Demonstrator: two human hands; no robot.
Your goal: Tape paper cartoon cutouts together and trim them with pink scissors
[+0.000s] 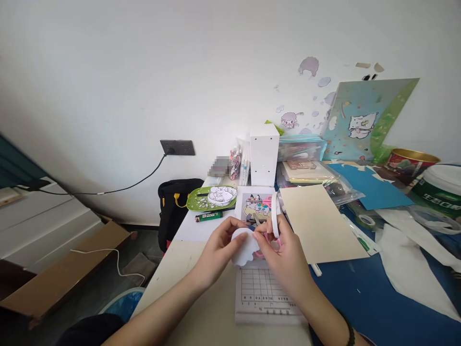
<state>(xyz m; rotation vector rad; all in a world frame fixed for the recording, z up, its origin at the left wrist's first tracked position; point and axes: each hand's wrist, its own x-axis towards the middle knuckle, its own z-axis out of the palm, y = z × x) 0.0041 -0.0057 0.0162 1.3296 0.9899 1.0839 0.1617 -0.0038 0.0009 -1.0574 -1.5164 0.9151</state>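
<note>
Both hands are held just above the counter [187,269]. The left hand [219,247] has its grip pinched shut on one edge of a white paper shape [244,250]. The right hand [284,254] has its grip pinched shut on the other edge. A white tape roll [275,214] stands up against the right fingers. A sheet with a grid [264,293] lies under the hands. A tan card [317,221] lies near on the right.

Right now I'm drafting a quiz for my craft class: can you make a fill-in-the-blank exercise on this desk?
The left hand and right hand hold a ____ paper cut-out.
The lighter beside the tray is ____.
The tape roll is nearest the ____ hand.
Missing words: white; green; right.
</note>
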